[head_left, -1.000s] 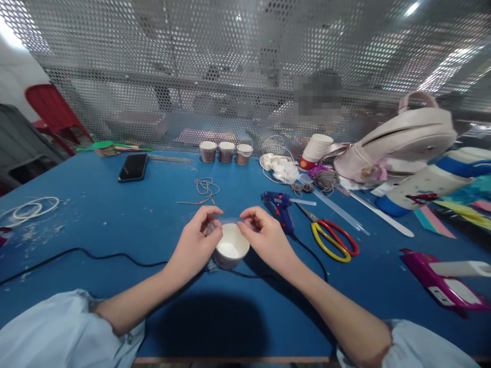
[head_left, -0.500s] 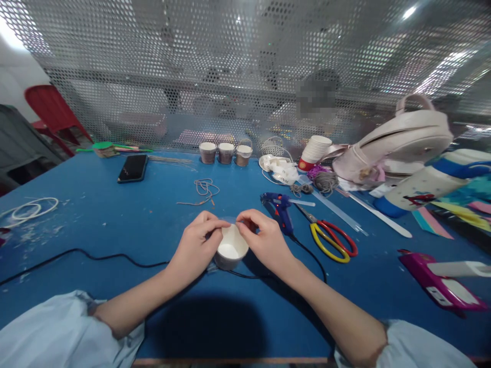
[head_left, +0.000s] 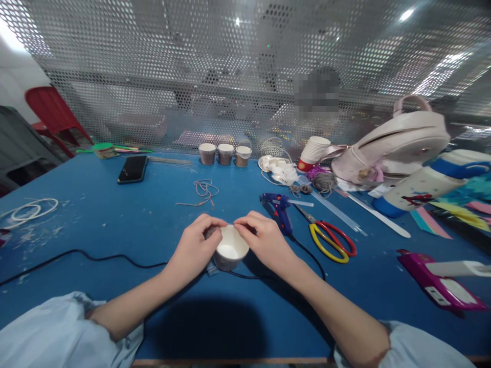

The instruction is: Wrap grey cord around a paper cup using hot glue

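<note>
A small paper cup (head_left: pixel 231 251), white inside with a grey outer wall, stands on the blue table between both hands. My left hand (head_left: pixel 198 242) grips its rim from the left, thumb and fingers pinched at the far edge. From the right, my right hand (head_left: pixel 264 241) pinches the same rim, its fingertips nearly meeting the left ones. Whether something thin is also between the fingertips is hidden. Just right of my right hand lies a blue glue gun (head_left: pixel 279 207) with a glue stick in it. Beside that are scissors (head_left: pixel 333 240) with red and yellow handles.
Several finished-looking small cups (head_left: pixel 225 153) line the back of the blue table (head_left: pixel 95 214). A phone (head_left: pixel 132 169) lies back left, loose grey cord (head_left: pixel 205 193) ahead. Stacked paper cups (head_left: pixel 314 152), a bag (head_left: pixel 399 143), a bottle (head_left: pixel 418 191) and a magenta tape dispenser (head_left: pixel 441 281) occupy the right.
My hands have shifted only slightly at the rim, the right fingertips moving a little left toward the left ones. The cup stays in place.
</note>
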`<state>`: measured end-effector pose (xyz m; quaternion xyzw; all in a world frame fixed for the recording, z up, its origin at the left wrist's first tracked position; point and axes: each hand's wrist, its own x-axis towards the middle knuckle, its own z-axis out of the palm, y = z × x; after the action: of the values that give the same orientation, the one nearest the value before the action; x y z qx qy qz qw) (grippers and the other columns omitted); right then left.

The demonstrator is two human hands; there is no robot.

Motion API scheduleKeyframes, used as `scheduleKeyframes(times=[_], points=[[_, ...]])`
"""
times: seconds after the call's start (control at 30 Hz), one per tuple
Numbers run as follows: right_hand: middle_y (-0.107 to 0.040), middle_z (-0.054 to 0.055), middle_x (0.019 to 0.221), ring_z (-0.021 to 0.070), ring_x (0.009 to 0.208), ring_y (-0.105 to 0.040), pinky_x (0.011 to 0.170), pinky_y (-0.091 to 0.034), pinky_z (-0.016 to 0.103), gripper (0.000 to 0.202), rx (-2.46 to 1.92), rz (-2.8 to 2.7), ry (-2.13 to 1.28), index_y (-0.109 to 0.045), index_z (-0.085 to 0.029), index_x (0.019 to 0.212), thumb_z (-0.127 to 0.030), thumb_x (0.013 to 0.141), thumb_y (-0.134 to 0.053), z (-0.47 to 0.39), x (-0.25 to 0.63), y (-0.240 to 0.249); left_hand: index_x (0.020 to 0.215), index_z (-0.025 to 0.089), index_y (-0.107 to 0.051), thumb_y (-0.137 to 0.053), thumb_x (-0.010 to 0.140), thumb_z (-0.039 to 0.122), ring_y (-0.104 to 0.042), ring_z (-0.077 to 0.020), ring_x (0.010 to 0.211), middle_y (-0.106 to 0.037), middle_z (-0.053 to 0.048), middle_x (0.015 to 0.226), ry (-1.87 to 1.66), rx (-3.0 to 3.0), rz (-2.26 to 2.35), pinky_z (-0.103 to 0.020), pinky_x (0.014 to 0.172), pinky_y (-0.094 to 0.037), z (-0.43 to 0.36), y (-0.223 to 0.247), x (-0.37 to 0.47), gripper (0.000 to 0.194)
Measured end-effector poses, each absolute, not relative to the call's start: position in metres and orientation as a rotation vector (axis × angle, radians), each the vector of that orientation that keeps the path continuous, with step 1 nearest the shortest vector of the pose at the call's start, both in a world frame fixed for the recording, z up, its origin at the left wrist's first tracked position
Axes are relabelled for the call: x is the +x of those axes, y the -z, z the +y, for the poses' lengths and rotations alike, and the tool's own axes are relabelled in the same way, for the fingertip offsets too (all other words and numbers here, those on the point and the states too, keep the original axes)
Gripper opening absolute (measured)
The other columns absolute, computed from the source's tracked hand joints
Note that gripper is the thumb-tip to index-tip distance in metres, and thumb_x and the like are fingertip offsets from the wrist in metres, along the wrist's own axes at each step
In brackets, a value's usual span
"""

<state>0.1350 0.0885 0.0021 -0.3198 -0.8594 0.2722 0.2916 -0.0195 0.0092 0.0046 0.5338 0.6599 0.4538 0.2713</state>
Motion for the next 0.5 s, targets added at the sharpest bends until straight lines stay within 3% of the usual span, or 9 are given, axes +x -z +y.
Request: scheduleKeyframes(times=[0.33, 0.5], points=[[-0.065, 0.003, 0.080, 0.0151, 0.074, -0.058, 0.068, -0.039, 0.027, 0.016, -0.769, -2.555, -0.435, -0.066, -0.019, 0.085, -0.018, 0.091, -0.051, 0.091, 0.144, -0.012, 0.082, 0.017, -0.064, -0.054, 0.079, 0.025, -0.054, -0.0146, 0.067, -0.060, -0.001, 0.074, -1.256, 1.269, 1.760, -0.026, 0.062, -0.042, 0.005, -0.001, -0.015, 0.013], [-0.064, 0.006, 0.076, 0.0150, 0.067, -0.055, 0.062, -0.039, 0.028, 0.019, -0.494, -2.594, -0.209, -0.061, -0.013, 0.085, -0.016, 0.093, -0.044, 0.092, 0.152, -0.013, 0.085, 0.017, -0.065, -0.054, 0.081, 0.022, -0.058, -0.0186, 0.093, -0.057, -0.007, 0.096, -1.470, 1.705, 1.702, -0.031, 0.078, -0.049, -0.010, 0.008, -0.005, 0.012]])
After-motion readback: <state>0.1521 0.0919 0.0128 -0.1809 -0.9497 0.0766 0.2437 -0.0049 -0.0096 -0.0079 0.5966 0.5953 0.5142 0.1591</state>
